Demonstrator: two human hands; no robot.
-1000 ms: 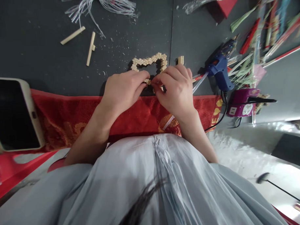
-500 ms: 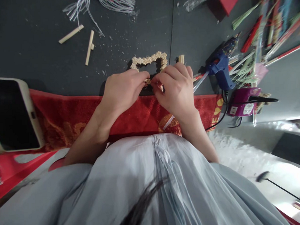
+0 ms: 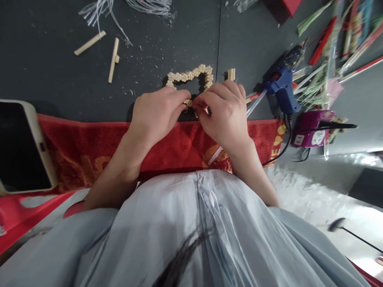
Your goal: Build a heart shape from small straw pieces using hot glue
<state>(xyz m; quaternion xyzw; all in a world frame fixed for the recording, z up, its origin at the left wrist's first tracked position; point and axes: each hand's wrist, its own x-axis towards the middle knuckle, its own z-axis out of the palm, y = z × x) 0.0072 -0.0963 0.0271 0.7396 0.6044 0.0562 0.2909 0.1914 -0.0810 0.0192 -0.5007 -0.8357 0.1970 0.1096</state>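
A knobbly beige strand [image 3: 189,75], like braided straw or strung beads, lies bent in an arch on the dark tabletop. My left hand [image 3: 159,113] is closed in a pinch on the strand close to its lower part, between thumb and forefinger. Close beside it, my right hand [image 3: 225,109] has thumb and forefinger pressed together at the strand's end. Something small and pale shows under the right fingers, too covered to name. Both hands rest at the table's near edge, over a red patterned cloth [image 3: 166,146].
A blue glue gun [image 3: 282,84] lies to the right, its cord running past a purple power socket block [image 3: 313,128]. Short pale sticks [image 3: 113,60] and a bundle of white threads [image 3: 149,4] lie farther off. At left is a phone [image 3: 20,145].
The hands stay almost in place on the strand. The right fingertips have shifted slightly, and a reddish bit seen beneath them earlier is now mostly hidden.
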